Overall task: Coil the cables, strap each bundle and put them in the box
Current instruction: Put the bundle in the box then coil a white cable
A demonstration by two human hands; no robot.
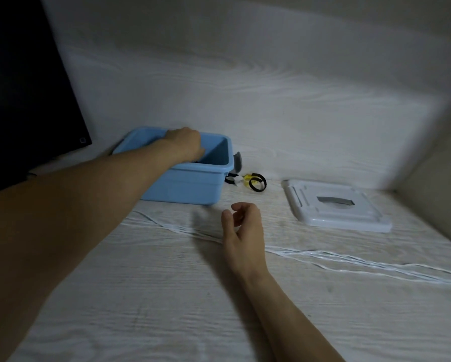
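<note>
Left hand point(185, 145) reaches down into the blue box point(193, 184); fingers hidden below the rim, so cannot tell whether they hold anything. Right hand point(242, 231) hovers loosely curled, holding nothing, just above the white cable point(349, 258) strung flat across the table point(166, 296). Cable looks thin, light, limp; likely best pinched near one end and looped. Black straps point(257, 182) lie just beside the box; white lid point(336, 205) lies apart to the right.

Your left hand point(185, 143) reaches down into the blue box point(193, 178); fingers hidden, grip unclear. Your right hand point(244, 231) hovers over the table point(166, 296), fingers loosely curled, holding nothing. White cable point(349, 259) lies beneath it. Black straps point(257, 182) right of box; white lid point(335, 205) further right.
</note>
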